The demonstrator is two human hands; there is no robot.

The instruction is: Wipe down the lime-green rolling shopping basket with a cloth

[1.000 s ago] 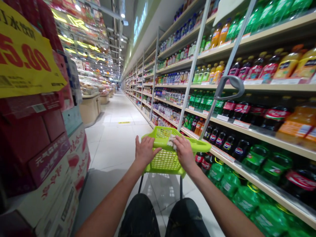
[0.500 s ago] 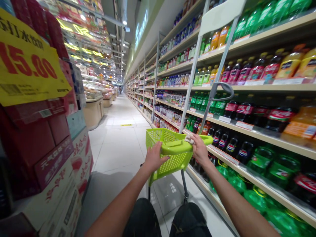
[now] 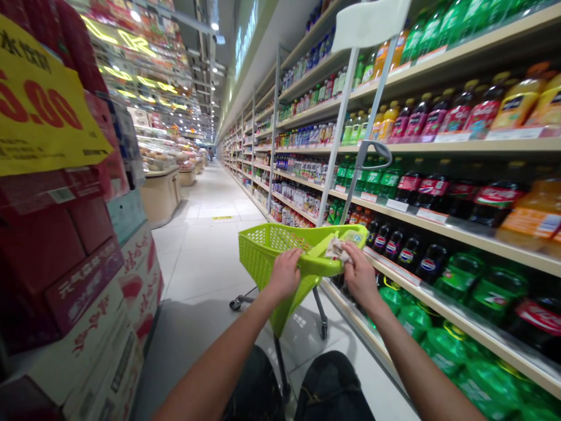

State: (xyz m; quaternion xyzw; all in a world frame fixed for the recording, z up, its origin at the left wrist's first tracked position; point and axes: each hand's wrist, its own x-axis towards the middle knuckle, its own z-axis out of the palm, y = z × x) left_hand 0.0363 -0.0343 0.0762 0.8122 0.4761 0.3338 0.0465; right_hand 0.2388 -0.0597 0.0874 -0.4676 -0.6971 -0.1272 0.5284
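A lime-green shopping cart with a perforated basket stands in front of my knees, turned at an angle. My left hand is closed over the near left part of its rim, fingers curled over the edge. In my right hand, at the right end of the cart's handle side, is a crumpled whitish cloth or tissue, pinched against the green plastic. Behind that cloth a clear, pale panel on the cart shows in part. The inside of the basket is mostly hidden.
Drink shelves full of bottles run along my right. A grey-framed rack with a white top panel and a grey loop handle stands before them. Stacked cartons with a yellow price sign are at left; tiled floor stretches ahead.
The cart has turned, its basket swinging left and its wheels showing more. Both hands stay on it; my left hand has shifted slightly right and up, my right hand slightly right with the cloth.
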